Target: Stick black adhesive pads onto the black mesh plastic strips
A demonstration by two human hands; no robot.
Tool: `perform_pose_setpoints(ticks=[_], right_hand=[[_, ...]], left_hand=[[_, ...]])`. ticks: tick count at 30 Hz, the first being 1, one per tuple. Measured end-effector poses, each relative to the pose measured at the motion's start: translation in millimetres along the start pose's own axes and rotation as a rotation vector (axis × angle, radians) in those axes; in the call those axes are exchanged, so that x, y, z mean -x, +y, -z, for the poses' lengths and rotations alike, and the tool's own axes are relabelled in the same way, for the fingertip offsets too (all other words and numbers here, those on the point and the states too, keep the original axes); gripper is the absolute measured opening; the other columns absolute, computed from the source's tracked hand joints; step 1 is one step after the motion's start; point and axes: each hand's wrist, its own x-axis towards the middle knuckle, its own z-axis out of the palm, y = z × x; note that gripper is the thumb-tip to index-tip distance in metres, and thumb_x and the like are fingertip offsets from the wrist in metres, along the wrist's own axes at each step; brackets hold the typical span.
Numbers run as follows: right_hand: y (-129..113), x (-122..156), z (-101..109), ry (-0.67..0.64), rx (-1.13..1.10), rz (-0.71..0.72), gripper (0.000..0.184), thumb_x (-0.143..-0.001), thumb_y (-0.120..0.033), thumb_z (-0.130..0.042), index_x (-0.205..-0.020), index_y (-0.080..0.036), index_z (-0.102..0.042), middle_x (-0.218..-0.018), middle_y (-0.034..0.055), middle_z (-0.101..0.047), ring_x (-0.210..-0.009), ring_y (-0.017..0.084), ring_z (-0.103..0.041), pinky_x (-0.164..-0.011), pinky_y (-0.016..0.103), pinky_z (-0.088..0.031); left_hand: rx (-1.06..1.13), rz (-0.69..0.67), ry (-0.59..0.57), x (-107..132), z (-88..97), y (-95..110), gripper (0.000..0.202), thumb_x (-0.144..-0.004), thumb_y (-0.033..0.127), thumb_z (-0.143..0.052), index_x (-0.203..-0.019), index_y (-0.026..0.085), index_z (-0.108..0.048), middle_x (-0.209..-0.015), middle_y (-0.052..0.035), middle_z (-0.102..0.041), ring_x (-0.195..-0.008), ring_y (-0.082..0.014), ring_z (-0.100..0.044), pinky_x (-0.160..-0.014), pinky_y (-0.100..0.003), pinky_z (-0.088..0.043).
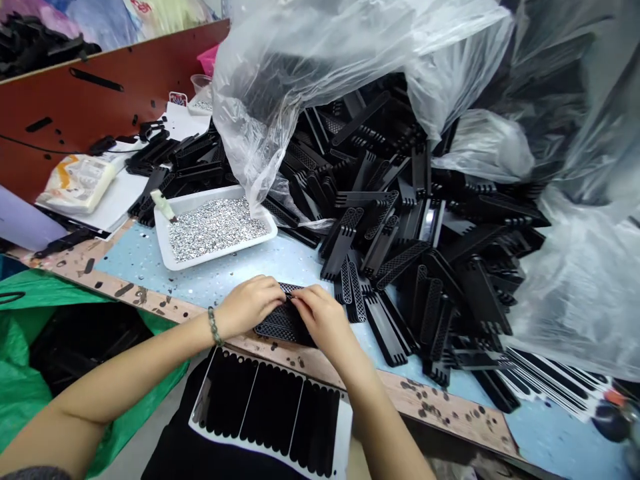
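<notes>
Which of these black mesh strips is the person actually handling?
The black mesh-panelled plastic strip, held under the left hand and right hand above the table's near edge; the other strips lie loose and untouched, farther away.

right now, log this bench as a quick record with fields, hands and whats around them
left hand: the left hand holds a black lattice comb piece
left wrist: beaded bracelet
right hand: the right hand pinches the same piece
tray: white tray of silver rhinestones, beyond the hands
pile: black comb pieces heaped on the blue speckled table, under a clear plastic bag
nearest the person: white sheet with black strips
floor side: green bag
</notes>
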Motion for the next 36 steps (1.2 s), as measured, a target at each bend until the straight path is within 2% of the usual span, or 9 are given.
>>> perform_pose_setpoints(ticks=[3,6,9,12,15,18,25,31,36], right_hand=[[10.0,22.0,-9.9,-0.004,0.058,-0.039,0.018,-0.094,-0.022,-0.050,-0.104,-0.018,-0.064,-0.093,0.0087,-0.063,-0.089,0.022,-0.060,-0.081,0.039,-0.053],[13.7,28.9,-8.1,0.018,0.043,-0.053,0.026,-0.093,-0.026,-0.052,-0.118,-0.019,-0.059,-0.100,0.0096,-0.063,-0.095,0.024,-0.060,-0.085,0.041,-0.053],[16.2,34.8,-0.3,0.087,0.015,-0.047,0.027,-0.096,-0.021,-0.045,-0.119,-0.020,-0.059,-0.100,0.0088,-0.063,-0.095,0.022,-0.060,-0.086,0.040,-0.053],[18.3,39.8,0.1,0.122,0.029,-0.006,0.032,-0.095,-0.012,-0.039,-0.118,-0.019,-0.061,-0.100,0.0097,-0.063,-0.095,0.021,-0.059,-0.084,0.038,-0.054],[18.9,42.6,-5.2,0.100,0.114,0.026,0.036,-0.093,-0.009,-0.039,-0.119,-0.019,-0.062,-0.104,0.0105,-0.063,-0.096,0.022,-0.058,-0.085,0.040,-0.054],[19.6,46.5,-5.3,0.072,0.218,0.012,0.038,-0.092,-0.009,-0.039,-0.120,-0.019,-0.063,-0.105,0.0111,-0.064,-0.093,0.023,-0.057,-0.082,0.041,-0.053],[26.4,59.1,8.6,0.089,0.386,0.005,0.040,-0.089,-0.006,-0.040,-0.119,-0.017,-0.063,-0.103,0.0108,-0.066,-0.086,0.024,-0.054,-0.076,0.039,-0.050],[27.8,61.5,7.7,0.078,0.357,0.018,0.041,-0.089,-0.005,-0.039,-0.122,-0.015,-0.061,-0.105,0.0115,-0.066,-0.090,0.024,-0.055,-0.080,0.039,-0.051],[30.3,64.5,3.5,0.069,0.272,-0.037,0.045,-0.089,-0.007,-0.039,-0.129,-0.017,-0.057,-0.114,0.0126,-0.063,-0.098,0.025,-0.056,-0.087,0.044,-0.052]], left_hand=[[-0.093,-0.012,-0.007,2.2,-15.5,3.8,0.016,-0.092,0.017,-0.052,-0.098,0.016,-0.066,-0.099,-0.0089,-0.063,-0.093,-0.0237,-0.058,-0.079,-0.038,-0.053],[-0.101,0.001,0.043,9.3,-10.3,3.9,0.021,-0.092,0.020,-0.052,-0.111,0.016,-0.062,-0.115,-0.0120,-0.058,-0.101,-0.0241,-0.058,-0.084,-0.041,-0.054],[-0.148,-0.008,0.072,21.0,-1.3,4.0,0.025,-0.094,0.021,-0.048,-0.117,0.016,-0.058,-0.117,-0.0127,-0.058,-0.103,-0.0245,-0.058,-0.086,-0.043,-0.053],[-0.262,-0.044,0.042,30.0,-1.7,4.3,0.029,-0.095,0.024,-0.049,-0.122,0.018,-0.056,-0.121,-0.0140,-0.057,-0.106,-0.0274,-0.056,-0.086,-0.046,-0.052],[-0.348,-0.066,0.006,33.0,-7.4,3.3,0.036,-0.094,0.029,-0.052,-0.128,0.019,-0.054,-0.124,-0.0154,-0.056,-0.108,-0.0295,-0.055,-0.087,-0.048,-0.051],[-0.382,-0.061,0.003,34.7,-8.1,1.3,0.035,-0.094,0.030,-0.050,-0.127,0.019,-0.055,-0.124,-0.0150,-0.057,-0.108,-0.0293,-0.055,-0.087,-0.048,-0.051],[-0.441,-0.051,0.022,45.2,5.3,-1.7,0.031,-0.095,0.028,-0.050,-0.124,0.019,-0.057,-0.122,-0.0147,-0.060,-0.105,-0.0294,-0.058,-0.085,-0.049,-0.051],[-0.508,-0.061,0.014,47.6,5.4,-2.5,0.033,-0.095,0.030,-0.049,-0.125,0.017,-0.056,-0.123,-0.0166,-0.061,-0.105,-0.0305,-0.059,-0.083,-0.048,-0.051],[-0.549,-0.045,0.007,52.4,2.6,-4.5,0.040,-0.095,0.036,-0.050,-0.128,0.014,-0.054,-0.125,-0.0193,-0.059,-0.106,-0.0325,-0.058,-0.083,-0.049,-0.051]])
